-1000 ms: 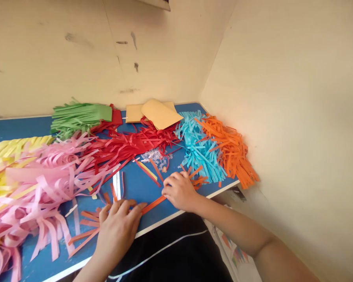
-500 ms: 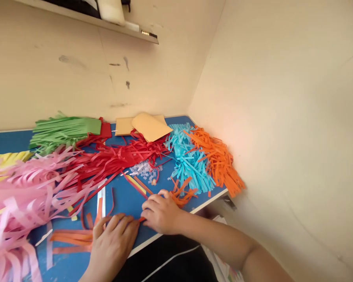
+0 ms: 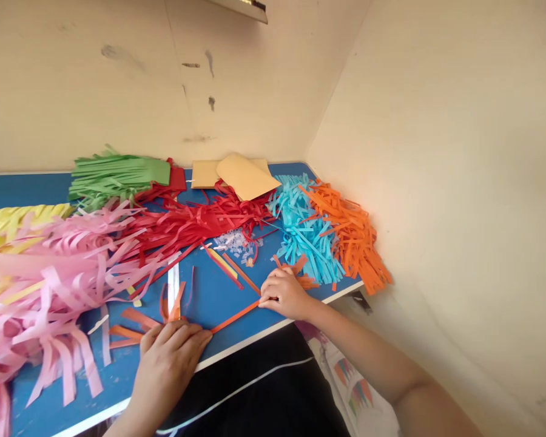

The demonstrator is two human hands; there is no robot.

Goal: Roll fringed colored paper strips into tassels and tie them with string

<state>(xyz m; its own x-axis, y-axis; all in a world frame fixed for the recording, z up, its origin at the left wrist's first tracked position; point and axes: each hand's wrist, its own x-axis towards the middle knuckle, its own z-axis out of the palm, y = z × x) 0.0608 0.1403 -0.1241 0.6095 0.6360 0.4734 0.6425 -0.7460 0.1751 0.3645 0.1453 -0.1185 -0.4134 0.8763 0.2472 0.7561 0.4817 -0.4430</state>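
Observation:
An orange paper strip (image 3: pixel 235 318) runs straight across the blue table between my two hands. My right hand (image 3: pixel 286 294) pinches its right end, near a small orange fringed bunch (image 3: pixel 307 281). Fingers together, my left hand (image 3: pixel 175 349) presses the other end against the table by the front edge. Loose orange paper ends (image 3: pixel 139 318) fan out from under that hand, and its palm hides where they meet. Behind the left fingers lies a white strip (image 3: pixel 173 285). Thin yellow and red strips (image 3: pixel 222 265) lie beyond the gap between my hands.
Pink (image 3: pixel 50 285), yellow (image 3: pixel 13 224), red (image 3: pixel 186 221), green (image 3: pixel 122 173), light blue (image 3: pixel 303 237) and orange (image 3: pixel 352 237) fringed paper lie around the blue table (image 3: pixel 27 188). Tan paper sheets (image 3: pixel 246 176) sit at the back, near small clear bits (image 3: pixel 236 243). Walls border the back and right.
My right hand has moved right and away from my left, with the orange strip now stretched out between them. The left hand stays on the orange paper. The view has tilted down.

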